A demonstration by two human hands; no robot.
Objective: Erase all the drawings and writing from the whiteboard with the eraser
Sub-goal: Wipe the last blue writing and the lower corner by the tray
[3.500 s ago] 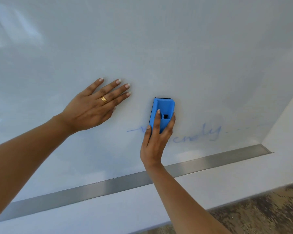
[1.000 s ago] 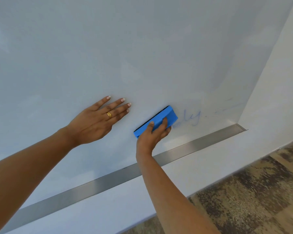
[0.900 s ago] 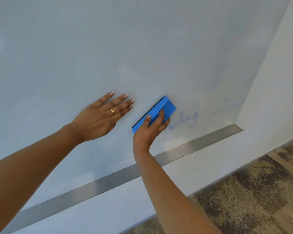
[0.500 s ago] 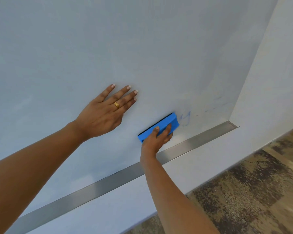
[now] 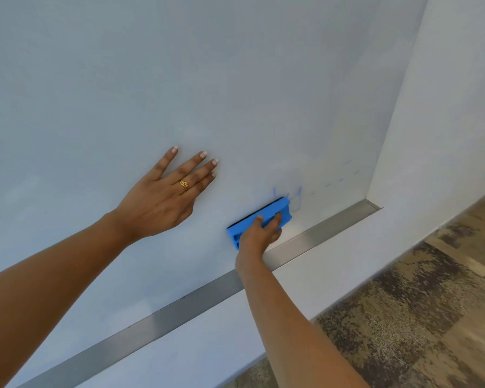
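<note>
Right hand (image 5: 259, 235) grips the blue eraser (image 5: 245, 227) from below, fingers (image 5: 276, 219) curled over its upper long edge, holding it flat against the whiteboard (image 5: 179, 79). The eraser lies tilted, its right end higher than its left, with its dark pad edge (image 5: 244, 219) turned to the board. It sits low on the board, just above the metal ledge (image 5: 319, 233) that runs along the bottom edge, and near the board's lower right corner.

Faint blue writing (image 5: 298, 195) shows just at the eraser's upper right end, a couple of looping strokes touching or partly covered by that end. To the right of it a thin row of blue dashes (image 5: 345, 177) rises toward the board's right edge. Elsewhere the board surface looks pale and slightly smudged.

Left hand (image 5: 163, 201) is open, palm flat on the board with fingers straight and lightly spread, up and to the left of the eraser and apart from it. A gold ring (image 5: 184, 185) sits on one finger. Both forearms are bare.

Right of the board stands a white wall (image 5: 445, 107); a white band of wall (image 5: 207, 348) continues below the ledge. At the lower right is mottled brown and grey carpet (image 5: 403, 317).
</note>
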